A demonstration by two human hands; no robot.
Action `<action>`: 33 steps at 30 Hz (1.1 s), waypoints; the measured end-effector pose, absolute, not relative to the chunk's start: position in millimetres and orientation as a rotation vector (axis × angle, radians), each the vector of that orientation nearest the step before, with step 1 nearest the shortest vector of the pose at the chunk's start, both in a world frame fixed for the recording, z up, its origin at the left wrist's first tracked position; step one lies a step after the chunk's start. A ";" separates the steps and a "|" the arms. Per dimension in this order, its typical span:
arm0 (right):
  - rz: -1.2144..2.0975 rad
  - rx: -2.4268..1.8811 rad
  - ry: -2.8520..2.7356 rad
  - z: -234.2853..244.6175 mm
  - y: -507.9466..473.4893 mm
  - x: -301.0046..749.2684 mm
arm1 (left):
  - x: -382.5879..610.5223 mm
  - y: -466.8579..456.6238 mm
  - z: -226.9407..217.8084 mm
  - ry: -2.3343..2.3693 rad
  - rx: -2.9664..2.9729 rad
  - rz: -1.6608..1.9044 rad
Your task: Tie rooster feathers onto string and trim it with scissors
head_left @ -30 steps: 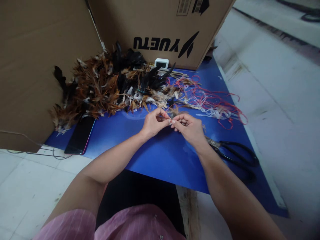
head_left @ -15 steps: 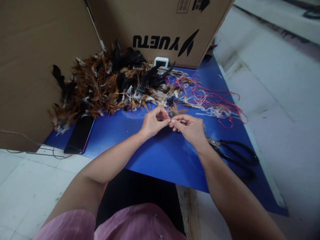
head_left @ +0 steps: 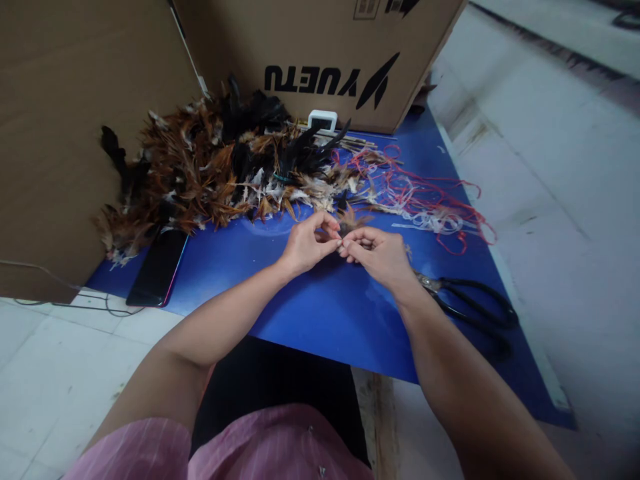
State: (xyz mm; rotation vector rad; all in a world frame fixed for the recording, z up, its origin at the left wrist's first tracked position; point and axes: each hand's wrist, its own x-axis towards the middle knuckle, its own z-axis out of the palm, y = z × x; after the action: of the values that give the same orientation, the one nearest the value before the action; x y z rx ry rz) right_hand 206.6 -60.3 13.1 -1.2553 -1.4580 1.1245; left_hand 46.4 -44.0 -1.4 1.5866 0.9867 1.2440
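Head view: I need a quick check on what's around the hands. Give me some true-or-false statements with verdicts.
1. The left hand and right hand are close together over the blue tabletop. True.
2. The right hand is gripping the scissors. False: the scissors lie on the tabletop, beside the right forearm.
3. A small tuft of brown feathers shows just beyond the hands. True.
4. The phone lies among the red strands. False: the phone lies left of the hands, the red strands to the right.
5. The lettering on the box reads upright. False: on the box, it appears upside down.
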 end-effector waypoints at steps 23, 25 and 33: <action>1.024 -1.303 -1.435 7.4 -56.4 209.5 | 47.1 -42.0 -0.8 0.905 1.240 1.227; 1.008 -1.309 -1.430 9.1 -56.4 209.5 | 46.7 -41.2 -1.7 0.899 1.228 1.231; 0.972 -1.334 -1.417 10.7 -56.4 211.0 | 46.2 -37.3 -4.1 0.897 1.199 1.260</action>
State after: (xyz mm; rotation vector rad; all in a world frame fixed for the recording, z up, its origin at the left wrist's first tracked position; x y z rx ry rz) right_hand 211.0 -56.4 10.7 -1.3337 -1.4171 0.9720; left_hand 46.2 -37.3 -4.1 1.1988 0.8971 1.2600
